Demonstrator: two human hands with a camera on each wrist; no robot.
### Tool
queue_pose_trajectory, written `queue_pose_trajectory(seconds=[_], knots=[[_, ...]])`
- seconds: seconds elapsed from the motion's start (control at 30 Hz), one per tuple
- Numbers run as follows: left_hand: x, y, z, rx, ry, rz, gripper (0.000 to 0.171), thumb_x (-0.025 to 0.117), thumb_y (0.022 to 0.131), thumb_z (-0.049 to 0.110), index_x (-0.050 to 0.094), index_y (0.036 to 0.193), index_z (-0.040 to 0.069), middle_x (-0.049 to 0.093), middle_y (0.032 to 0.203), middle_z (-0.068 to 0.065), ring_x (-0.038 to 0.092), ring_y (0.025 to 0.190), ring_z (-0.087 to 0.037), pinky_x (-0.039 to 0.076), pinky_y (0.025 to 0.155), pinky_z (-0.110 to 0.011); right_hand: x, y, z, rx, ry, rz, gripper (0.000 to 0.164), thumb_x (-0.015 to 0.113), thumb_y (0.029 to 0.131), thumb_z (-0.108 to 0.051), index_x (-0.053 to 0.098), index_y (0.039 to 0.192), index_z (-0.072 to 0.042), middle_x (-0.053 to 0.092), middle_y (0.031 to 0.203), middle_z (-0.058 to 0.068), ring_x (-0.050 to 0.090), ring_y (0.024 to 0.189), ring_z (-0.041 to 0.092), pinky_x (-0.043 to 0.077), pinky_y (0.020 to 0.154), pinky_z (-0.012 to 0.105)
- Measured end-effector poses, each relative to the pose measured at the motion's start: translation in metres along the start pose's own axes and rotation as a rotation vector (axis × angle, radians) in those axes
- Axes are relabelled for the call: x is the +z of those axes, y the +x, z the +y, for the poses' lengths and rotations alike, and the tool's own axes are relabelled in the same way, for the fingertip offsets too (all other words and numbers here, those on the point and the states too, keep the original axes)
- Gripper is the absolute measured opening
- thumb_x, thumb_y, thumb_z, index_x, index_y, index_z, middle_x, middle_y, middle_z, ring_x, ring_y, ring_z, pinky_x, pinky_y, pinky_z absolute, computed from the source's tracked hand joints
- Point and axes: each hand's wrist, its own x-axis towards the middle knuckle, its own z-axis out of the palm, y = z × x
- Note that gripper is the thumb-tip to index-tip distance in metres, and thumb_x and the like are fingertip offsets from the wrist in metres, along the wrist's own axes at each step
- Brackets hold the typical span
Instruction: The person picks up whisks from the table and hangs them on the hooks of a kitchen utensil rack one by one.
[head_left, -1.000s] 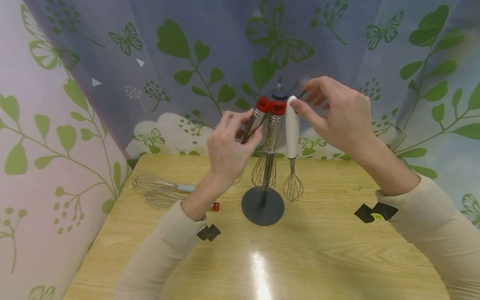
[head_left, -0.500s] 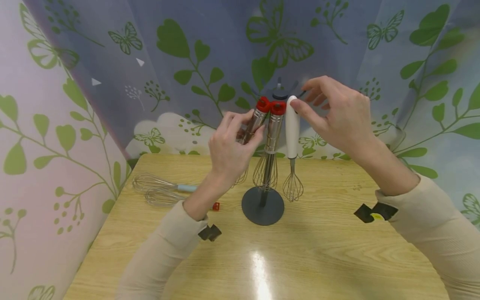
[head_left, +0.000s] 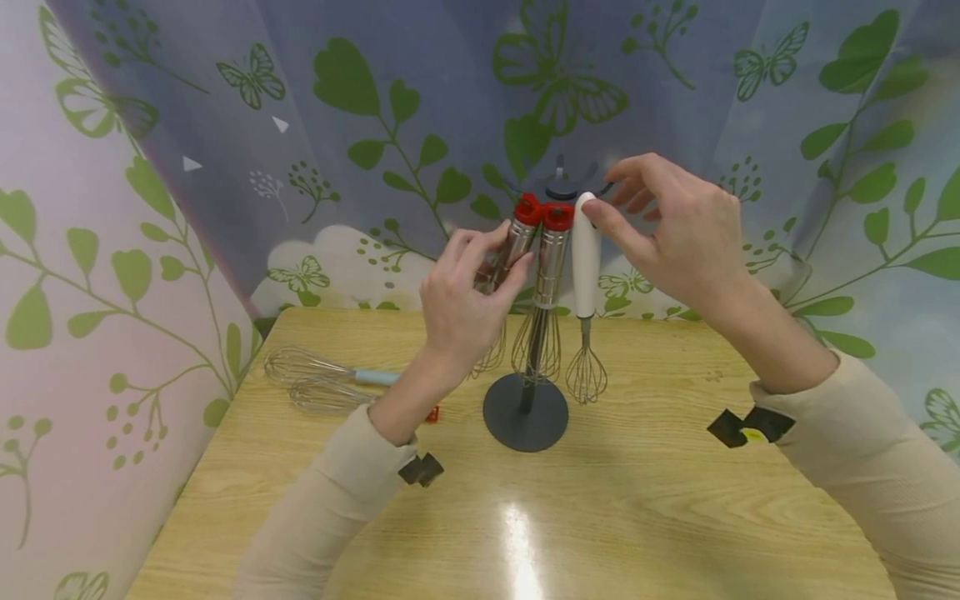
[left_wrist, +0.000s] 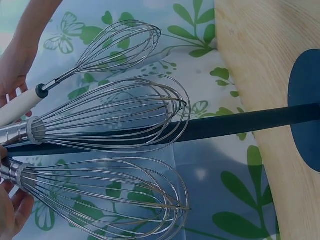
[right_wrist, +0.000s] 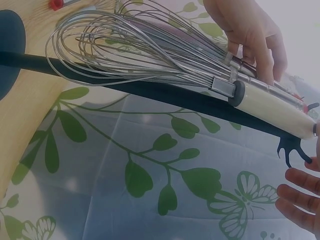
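My left hand (head_left: 465,300) grips a whisk with a steel handle and red end cap (head_left: 527,210), its wire loops hanging below. Beside it a second red-capped whisk (head_left: 551,262) hangs along the dark upright stand (right_wrist: 200,106). To the right hangs a smaller whisk with a white handle (head_left: 586,267). My right hand (head_left: 682,225) is at that handle's top, thumb against it, other fingers loosely bent and apart. In the right wrist view its fingertips reach to the stand's dark hooks (right_wrist: 292,147).
The stand's round base (head_left: 525,412) is on the wooden table (head_left: 637,500). Left of it lie a whisk with a light blue handle (head_left: 375,377) and another with a red end (head_left: 432,413), partly hidden by the left forearm. A patterned curtain (head_left: 450,83) hangs behind.
My left hand has shifted slightly right with its whisk, and the middle whisk's wires have swung a little right. The right hand stays nearly still.
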Motion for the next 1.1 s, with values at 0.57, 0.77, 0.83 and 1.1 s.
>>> queue_pose_trajectory(seconds=[0.57, 0.77, 0.83, 1.1], knots=[[0.0025, -0.0061, 0.0006, -0.013, -0.052, -0.018, 0.037, 0.079, 0.094, 0.016, 0.073, 0.127, 0.002, 0.069, 0.097, -0.016, 0.071, 0.071, -0.024, 0.062, 0.061, -0.033, -0.0006, -0.0023, -0.0014, 0.014, 0.0, 0.006, 0.08, 0.044, 0.103, -0.072, 0.069, 0.114, 0.003, 0.078, 0.089, 0.016, 0.074, 0.067, 0.033, 0.053, 0.056, 0.044], [0.0022, -0.006, 0.0021, -0.018, -0.051, -0.03, 0.035, 0.08, 0.094, 0.016, 0.073, 0.126, 0.003, 0.069, 0.098, -0.014, 0.071, 0.073, -0.023, 0.062, 0.063, -0.031, -0.0005, -0.0027, -0.0013, 0.015, 0.004, 0.004, 0.079, 0.044, 0.103, -0.072, 0.069, 0.114, 0.002, 0.078, 0.09, 0.016, 0.074, 0.068, 0.033, 0.053, 0.055, 0.045], [0.0018, -0.0055, 0.0028, -0.02, -0.052, -0.033, 0.035, 0.08, 0.094, 0.015, 0.073, 0.126, 0.003, 0.07, 0.098, -0.014, 0.072, 0.074, -0.023, 0.062, 0.063, -0.031, -0.0003, -0.0025, -0.0009, 0.012, 0.004, 0.003, 0.079, 0.044, 0.103, -0.072, 0.069, 0.114, 0.002, 0.078, 0.09, 0.016, 0.074, 0.068, 0.033, 0.053, 0.055, 0.044], [0.0027, -0.0062, -0.0003, 0.0, -0.043, -0.029, 0.035, 0.079, 0.095, 0.017, 0.072, 0.124, -0.001, 0.071, 0.101, -0.015, 0.072, 0.076, -0.023, 0.062, 0.063, -0.03, -0.0002, -0.0017, 0.0009, 0.0, -0.001, -0.005, 0.079, 0.044, 0.103, -0.072, 0.068, 0.113, 0.003, 0.077, 0.09, 0.017, 0.074, 0.068, 0.033, 0.053, 0.055, 0.043]])
